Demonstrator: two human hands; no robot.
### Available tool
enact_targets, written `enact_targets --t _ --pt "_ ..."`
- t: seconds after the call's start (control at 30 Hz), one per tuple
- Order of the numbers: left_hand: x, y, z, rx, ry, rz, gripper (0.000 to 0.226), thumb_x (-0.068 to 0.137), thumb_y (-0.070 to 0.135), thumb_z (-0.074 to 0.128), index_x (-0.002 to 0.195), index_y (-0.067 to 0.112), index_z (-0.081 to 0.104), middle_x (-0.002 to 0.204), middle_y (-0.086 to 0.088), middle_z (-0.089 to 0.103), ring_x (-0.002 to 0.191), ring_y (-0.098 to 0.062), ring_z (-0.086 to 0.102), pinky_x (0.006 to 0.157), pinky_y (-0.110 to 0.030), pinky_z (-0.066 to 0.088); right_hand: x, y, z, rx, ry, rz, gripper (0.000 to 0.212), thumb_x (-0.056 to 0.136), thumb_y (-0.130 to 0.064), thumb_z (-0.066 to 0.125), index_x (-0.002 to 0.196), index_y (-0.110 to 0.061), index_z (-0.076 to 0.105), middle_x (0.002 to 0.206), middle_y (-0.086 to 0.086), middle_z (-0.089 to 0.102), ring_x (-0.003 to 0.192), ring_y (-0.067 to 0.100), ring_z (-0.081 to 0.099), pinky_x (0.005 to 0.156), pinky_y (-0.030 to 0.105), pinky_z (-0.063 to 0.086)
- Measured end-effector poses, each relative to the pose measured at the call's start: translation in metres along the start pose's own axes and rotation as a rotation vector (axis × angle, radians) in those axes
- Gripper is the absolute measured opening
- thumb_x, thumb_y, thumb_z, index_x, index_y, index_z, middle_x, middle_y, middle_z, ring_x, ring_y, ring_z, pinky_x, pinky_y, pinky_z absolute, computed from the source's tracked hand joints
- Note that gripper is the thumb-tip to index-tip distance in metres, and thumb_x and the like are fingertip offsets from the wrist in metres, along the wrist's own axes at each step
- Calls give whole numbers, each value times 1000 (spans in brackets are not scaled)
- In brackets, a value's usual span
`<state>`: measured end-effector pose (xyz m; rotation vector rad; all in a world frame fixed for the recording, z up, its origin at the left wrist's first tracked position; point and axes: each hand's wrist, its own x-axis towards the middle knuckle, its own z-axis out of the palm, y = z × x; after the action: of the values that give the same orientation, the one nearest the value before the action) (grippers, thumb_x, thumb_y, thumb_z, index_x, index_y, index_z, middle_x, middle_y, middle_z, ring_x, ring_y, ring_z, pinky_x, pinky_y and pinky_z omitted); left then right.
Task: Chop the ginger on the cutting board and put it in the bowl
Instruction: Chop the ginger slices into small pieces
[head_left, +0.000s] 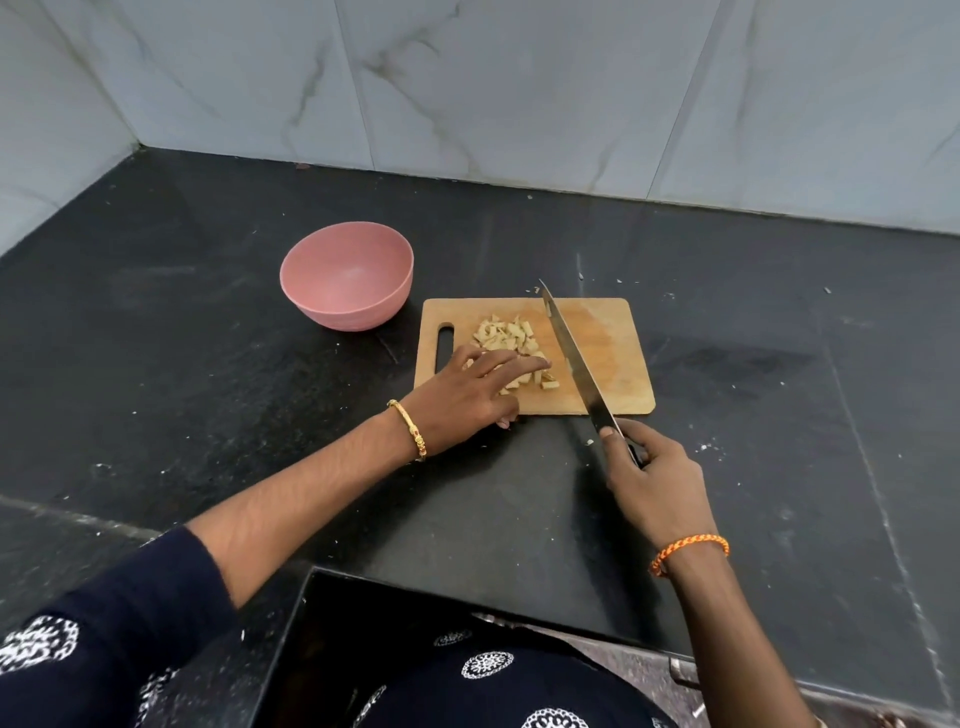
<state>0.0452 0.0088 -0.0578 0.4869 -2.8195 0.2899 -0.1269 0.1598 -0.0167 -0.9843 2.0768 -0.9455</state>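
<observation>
A pile of chopped ginger pieces (506, 336) lies on the left half of a wooden cutting board (613, 353). My left hand (467, 392) rests flat over the near part of the pile, fingers spread and straight, hiding some pieces. My right hand (649, 478) grips the handle of a long knife (571, 348), its blade slanting across the board just right of the ginger, tip toward the far edge. A pink bowl (347, 283), with nothing in it, stands on the counter to the left of the board.
The black stone counter (208, 364) carries small crumbs and specks. A marbled tiled wall (519, 93) closes the back and left. A dark recess (395, 634) opens at the near edge, by my patterned clothing.
</observation>
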Motion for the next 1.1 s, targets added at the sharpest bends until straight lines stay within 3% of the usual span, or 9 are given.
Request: enact_targets --t 0.13,0.27,0.37,0.47,0.57,0.63,0.8,0.97,1.1 --pt "8 1 -10 -296 132 -303 13 84 30 54 80 22 63 136 -2 47 118 -20 44 87 -42 33 1 0 1 -2 2 6 25 95 -30 48 110 -25 67 73 -5 62 78 21 61 69 24 41" --pt "20 3 -5 -472 243 -634 8 81 17 67 84 22 72 126 4 54 113 -17 48 81 -24 15 3 -3 1 -4 -14 9 24 95 -30 49 108 -25 68 68 -7 60 79 23 62 70 25 43" --pt "30 11 -1 -461 296 -779 19 88 15 59 102 21 71 127 4 56 118 -16 46 81 -22 13 3 -6 0 19 -38 15 21 95 -32 48 103 -29 68 64 -7 58 74 18 59 67 23 40" --pt "49 17 -4 -508 253 -916 40 89 37 57 127 24 54 137 2 46 128 -17 37 94 -31 19 2 -10 -2 62 -88 49 20 95 -33 48 84 -35 64 57 -3 56 55 13 51 53 23 41" --pt "65 22 -9 -564 195 -933 81 76 68 52 142 27 28 151 -1 23 138 -18 21 106 -44 17 0 -16 -3 282 -188 180 24 97 -28 47 78 -24 61 54 4 46 37 11 36 35 19 30" --pt "71 27 -7 -546 174 -887 93 71 79 40 146 30 16 154 -2 11 141 -20 13 108 -48 13 -1 -21 -6 464 -255 274 25 98 -25 47 76 -17 56 55 5 42 35 11 29 33 16 24" --pt "83 26 0 -554 229 -924 86 74 75 17 147 32 8 155 -4 6 142 -23 12 110 -52 9 -2 -28 -15 643 -375 358 13 97 -24 48 96 -16 59 54 2 39 32 7 26 33 13 22" --pt "90 -2 -1 -590 292 -999 78 82 73 30 146 31 15 155 -6 12 142 -21 11 111 -49 9 -6 -28 -25 641 -430 338 17 96 -25 49 101 -13 60 54 3 38 33 7 26 33 13 22" --pt "87 -16 -1 -577 308 -1094 55 94 45 42 144 30 24 153 -5 18 141 -22 18 111 -48 10 -9 -24 -26 543 -417 295 21 97 -24 47 105 -14 64 54 3 41 35 9 29 33 15 24"
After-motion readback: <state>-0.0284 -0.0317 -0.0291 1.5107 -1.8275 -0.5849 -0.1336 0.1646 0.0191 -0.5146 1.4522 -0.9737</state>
